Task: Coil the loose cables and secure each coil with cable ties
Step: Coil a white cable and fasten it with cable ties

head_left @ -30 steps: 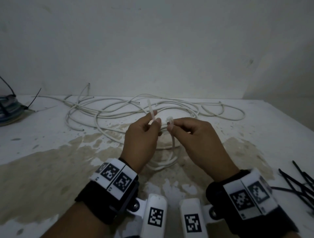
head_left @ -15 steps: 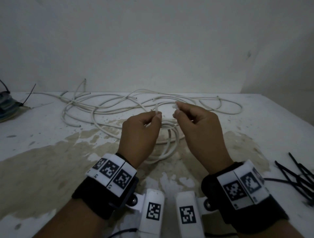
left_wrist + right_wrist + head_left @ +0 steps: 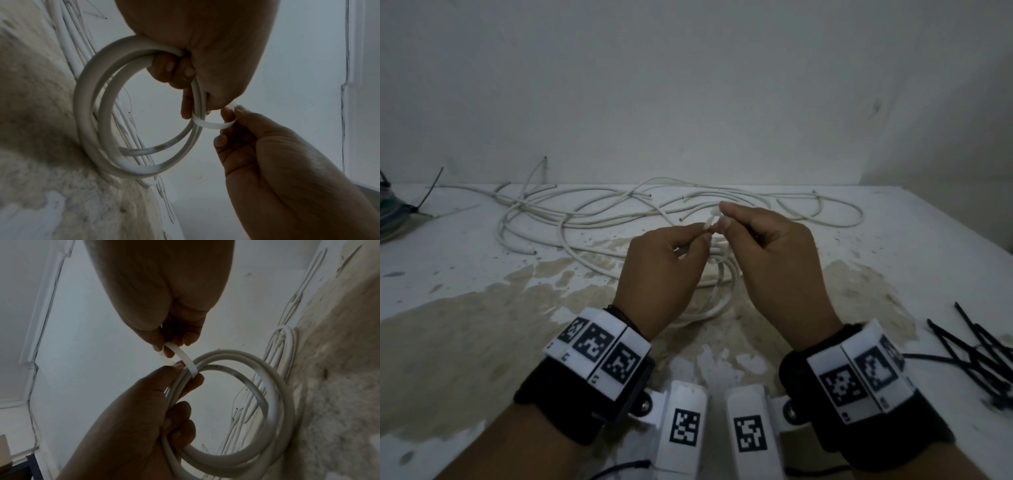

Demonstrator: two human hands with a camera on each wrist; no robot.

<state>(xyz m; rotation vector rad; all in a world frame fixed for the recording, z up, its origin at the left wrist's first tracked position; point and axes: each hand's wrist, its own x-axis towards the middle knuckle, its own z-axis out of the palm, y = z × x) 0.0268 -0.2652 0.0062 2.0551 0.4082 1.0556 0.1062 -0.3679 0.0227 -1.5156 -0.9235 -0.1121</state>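
A small coil of white cable (image 3: 88, 113) hangs from my left hand (image 3: 705, 234), whose curled fingers grip its strands. A white cable tie (image 3: 211, 125) loops round the coil beside my left fingertips. My right hand (image 3: 722, 222) pinches the tie (image 3: 179, 353) between thumb and fingers, just right of the left hand. In the head view the two sets of fingertips meet at the tie (image 3: 710, 222) above the table, and the coil (image 3: 719, 291) dangles below, partly hidden by my hands. In the right wrist view the coil (image 3: 277, 386) runs through my left hand (image 3: 180, 373).
Several loose white cables (image 3: 619, 212) sprawl across the back of the stained white table (image 3: 482, 325) near the wall. A heap of black cable ties (image 3: 979, 356) lies at the right edge. A dark bundle with a black tie (image 3: 393, 212) sits at far left.
Both hands moved a little away from me with the coil. The fingertips were apart half a second ago and now meet again at the tie.
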